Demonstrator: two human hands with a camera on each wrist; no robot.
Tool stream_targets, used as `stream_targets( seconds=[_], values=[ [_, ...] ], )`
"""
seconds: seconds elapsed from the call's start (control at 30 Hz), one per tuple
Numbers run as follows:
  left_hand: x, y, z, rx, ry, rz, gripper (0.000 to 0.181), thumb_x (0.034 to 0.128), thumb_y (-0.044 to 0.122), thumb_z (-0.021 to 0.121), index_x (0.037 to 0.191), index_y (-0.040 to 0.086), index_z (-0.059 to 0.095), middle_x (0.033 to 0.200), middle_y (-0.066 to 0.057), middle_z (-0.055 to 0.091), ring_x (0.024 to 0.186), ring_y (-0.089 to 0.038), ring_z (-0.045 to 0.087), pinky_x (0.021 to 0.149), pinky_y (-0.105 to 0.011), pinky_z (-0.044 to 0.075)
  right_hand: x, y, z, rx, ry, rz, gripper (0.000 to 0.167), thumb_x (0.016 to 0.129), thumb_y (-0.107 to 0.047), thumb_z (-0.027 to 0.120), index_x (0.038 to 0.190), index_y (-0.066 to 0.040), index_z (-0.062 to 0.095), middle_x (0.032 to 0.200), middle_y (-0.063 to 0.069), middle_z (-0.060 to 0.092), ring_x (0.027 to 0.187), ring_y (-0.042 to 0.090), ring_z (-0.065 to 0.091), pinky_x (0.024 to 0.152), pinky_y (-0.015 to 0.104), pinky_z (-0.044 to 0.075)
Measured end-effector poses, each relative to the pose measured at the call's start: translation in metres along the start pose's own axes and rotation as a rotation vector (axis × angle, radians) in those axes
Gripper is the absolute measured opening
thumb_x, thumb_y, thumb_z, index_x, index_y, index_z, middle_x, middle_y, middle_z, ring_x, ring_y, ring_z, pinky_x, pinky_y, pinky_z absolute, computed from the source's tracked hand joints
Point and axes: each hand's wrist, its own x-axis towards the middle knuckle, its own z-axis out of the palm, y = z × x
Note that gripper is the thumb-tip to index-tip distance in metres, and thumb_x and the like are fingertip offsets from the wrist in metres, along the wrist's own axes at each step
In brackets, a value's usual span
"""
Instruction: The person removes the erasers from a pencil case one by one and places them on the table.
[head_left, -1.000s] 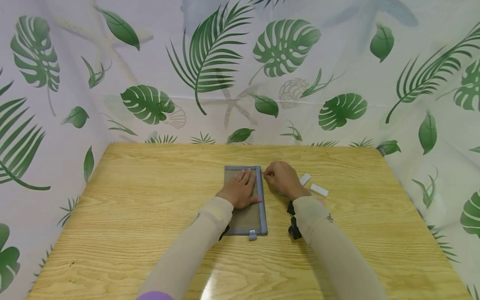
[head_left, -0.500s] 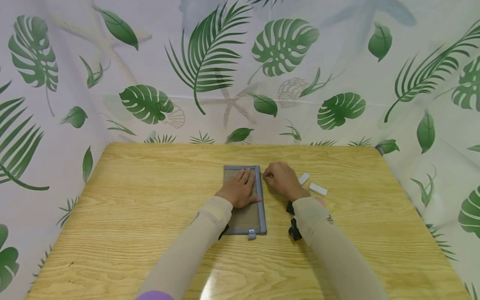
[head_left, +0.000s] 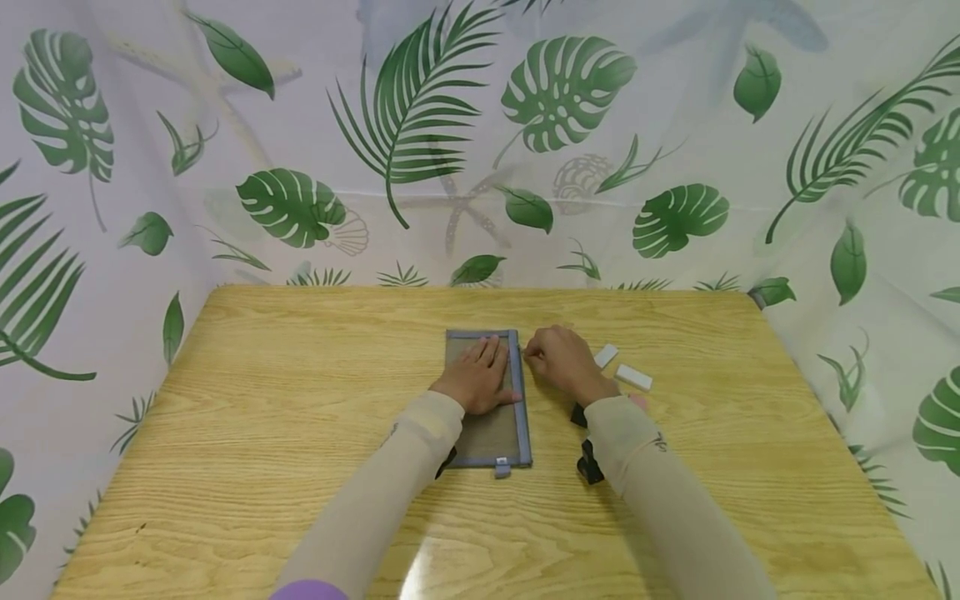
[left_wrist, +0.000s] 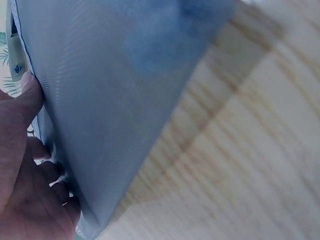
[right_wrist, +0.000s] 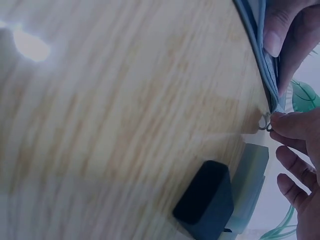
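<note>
A flat mesh zipper pouch point(head_left: 487, 442) with grey-blue edging lies on the wooden table. My left hand point(head_left: 480, 379) rests on it with fingers straight, the thumb reaching the right edging; the left wrist view shows that hand point(left_wrist: 35, 170) along the mesh. At the far end of the pouch's right edge, my right hand point(head_left: 562, 358) pinches the zipper pull. In the right wrist view, thumb and forefinger of the right hand point(right_wrist: 302, 145) meet at the pouch's corner, where a small ring-like end of the pull point(right_wrist: 265, 123) sticks out.
Two white blocks point(head_left: 634, 377) lie right of my right hand. Close to the right wrist are a black block point(right_wrist: 205, 200) and a pale greenish box point(right_wrist: 249, 185). A pinkish thing point(head_left: 639, 402) is mostly hidden by the sleeve. A leaf-patterned cloth point(head_left: 300, 258) hangs behind the table.
My right hand has shifted very slightly nearer along the pouch's right edge, still pinching the zipper pull. The left hand stays flat on the pouch.
</note>
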Motion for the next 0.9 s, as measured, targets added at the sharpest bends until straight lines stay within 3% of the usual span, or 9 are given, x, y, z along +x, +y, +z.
stream_targets(
  seconds=[0.57, 0.9],
  values=[
    [0.001, 0.001, 0.000, 0.002, -0.011, 0.002, 0.085, 0.1045, 0.059, 0.038, 0.163, 0.004, 0.010, 0.169, -0.016, 0.005, 0.156, -0.028, 0.005, 0.125, -0.040, 0.011, -0.007, -0.004, -0.002, -0.052, -0.008, -0.017, 0.010, 0.089, -0.003, 0.076, 0.088, -0.009, 0.084, 0.089, 0.006, 0.075, 0.078, 0.024, 0.066, 0.071, 0.041, 0.056],
    [0.011, -0.004, 0.008, -0.018, -0.032, -0.007, 0.088, 0.1030, 0.062, 0.036, 0.164, 0.007, 0.004, 0.169, -0.014, -0.001, 0.156, -0.027, -0.002, 0.126, -0.039, 0.006, -0.012, -0.005, 0.000, -0.068, 0.015, -0.068, 0.014, 0.089, 0.000, 0.074, 0.084, -0.009, 0.083, 0.088, 0.006, 0.076, 0.077, 0.024, 0.066, 0.072, 0.041, 0.056]
  ],
)
